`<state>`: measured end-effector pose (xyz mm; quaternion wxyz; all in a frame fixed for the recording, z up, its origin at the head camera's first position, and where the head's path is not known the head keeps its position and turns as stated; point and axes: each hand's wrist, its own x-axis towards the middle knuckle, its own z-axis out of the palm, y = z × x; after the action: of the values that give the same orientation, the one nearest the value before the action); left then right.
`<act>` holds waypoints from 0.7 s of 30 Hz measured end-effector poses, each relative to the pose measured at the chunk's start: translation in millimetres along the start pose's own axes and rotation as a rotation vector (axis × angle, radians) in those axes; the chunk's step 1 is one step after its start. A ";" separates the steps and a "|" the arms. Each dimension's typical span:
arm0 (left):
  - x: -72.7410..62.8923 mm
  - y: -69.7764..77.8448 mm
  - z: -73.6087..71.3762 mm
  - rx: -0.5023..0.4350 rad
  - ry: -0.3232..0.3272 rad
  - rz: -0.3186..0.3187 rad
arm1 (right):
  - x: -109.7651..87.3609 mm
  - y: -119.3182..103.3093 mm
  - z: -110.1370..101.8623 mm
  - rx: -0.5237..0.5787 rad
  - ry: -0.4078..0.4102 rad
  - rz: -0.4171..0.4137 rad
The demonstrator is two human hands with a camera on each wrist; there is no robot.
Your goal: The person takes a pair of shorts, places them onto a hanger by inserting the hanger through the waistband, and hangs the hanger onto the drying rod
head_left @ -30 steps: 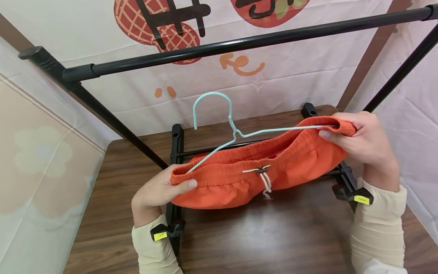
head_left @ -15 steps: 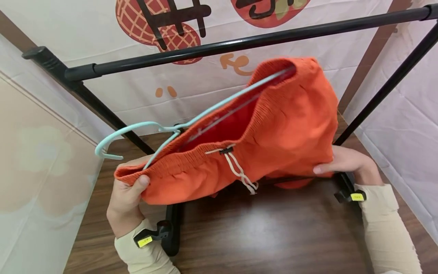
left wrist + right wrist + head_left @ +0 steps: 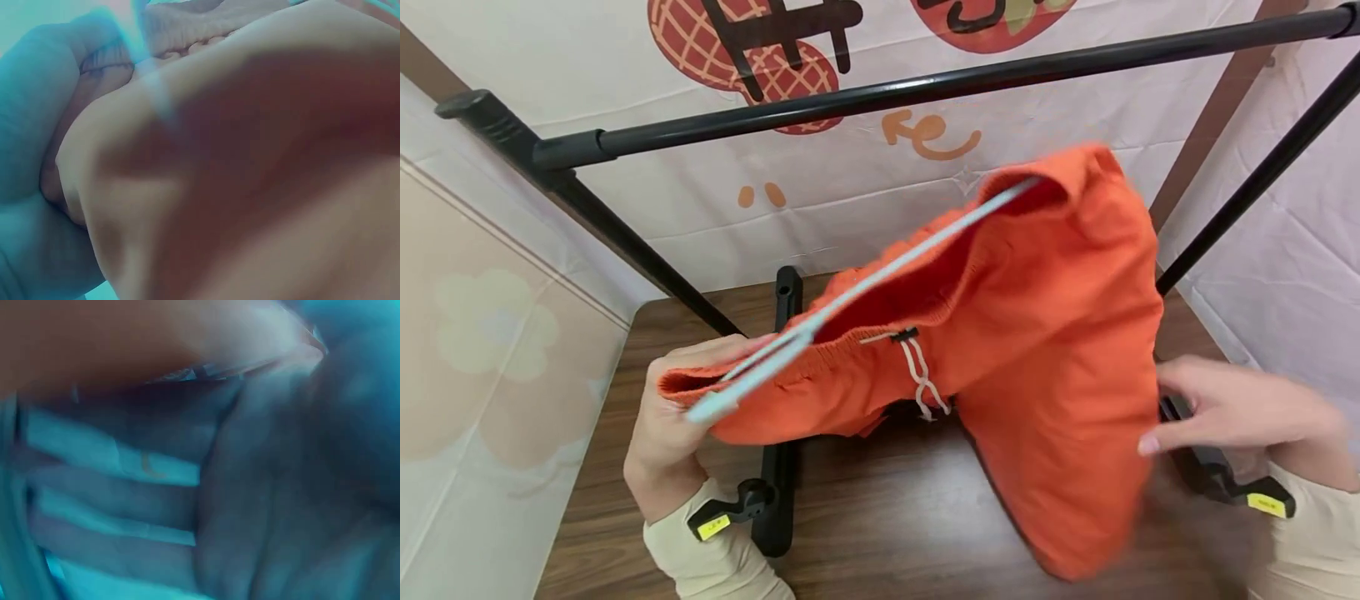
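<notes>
Orange drawstring shorts (image 3: 1060,350) spread over a light blue hanger (image 3: 910,257), whose arms reach inside the waistband. My left hand (image 3: 655,433) grips the waistband's left end, thumb behind the hanger's hook (image 3: 737,387), which now tips toward the lower left. The knotted cream drawstring (image 3: 922,375) dangles at the waist's front. At the side edge of the hanging right leg is my right hand (image 3: 1247,412), thumb in front and fingers extended. Its straight, spread fingers show in the right wrist view beneath blurred cloth (image 3: 94,344). Close fabric (image 3: 237,162) fills most of the left wrist view.
A black rack bar (image 3: 925,90) spans above the shorts, joined to slanting side posts (image 3: 625,233). The rack's foot (image 3: 775,492) stands on the dark wooden tabletop (image 3: 910,517). A printed cloth wall (image 3: 842,217) rises behind.
The waistband's right end has swung up and the hanger's hook has tipped left, then down. My right hand has left the waistband and moved down the right leg, which has dropped open.
</notes>
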<state>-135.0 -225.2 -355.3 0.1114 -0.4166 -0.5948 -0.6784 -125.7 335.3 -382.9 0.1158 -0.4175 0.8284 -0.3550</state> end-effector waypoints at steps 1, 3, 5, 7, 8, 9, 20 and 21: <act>0.6 0.3 -0.2 0.022 -0.041 -0.021 | 1.1 -6.9 -4.4 -0.067 0.079 0.079; 1.7 0.2 -0.4 0.065 -0.119 -0.056 | 7.4 -19.7 -13.9 -0.138 0.248 0.134; 2.9 -0.8 0.2 0.094 -0.180 -0.084 | 16.1 -34.1 -22.3 -0.166 0.415 0.133; 4.4 -2.4 1.0 0.113 -0.227 -0.101 | 27.1 -47.9 -29.8 -0.203 0.525 0.097; 5.1 -3.5 1.5 0.121 -0.246 -0.102 | 32.5 -53.2 -33.8 -0.249 0.545 0.061; 5.6 -4.2 2.0 0.123 -0.266 -0.107 | 37.9 -57.9 -37.4 -0.316 0.551 0.036; 11.4 -9.8 7.9 0.158 -0.416 -0.189 | 79.8 -63.6 -55.5 -0.393 0.058 -0.126; 12.5 -10.5 8.2 0.182 -0.412 -0.217 | 83.8 -62.6 -54.2 -0.352 0.011 -0.132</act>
<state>-146.1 -210.7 -354.5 -0.0489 -0.4680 -0.7048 -0.5309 -166.4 272.0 -292.2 0.0131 -0.4830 0.8491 -0.2136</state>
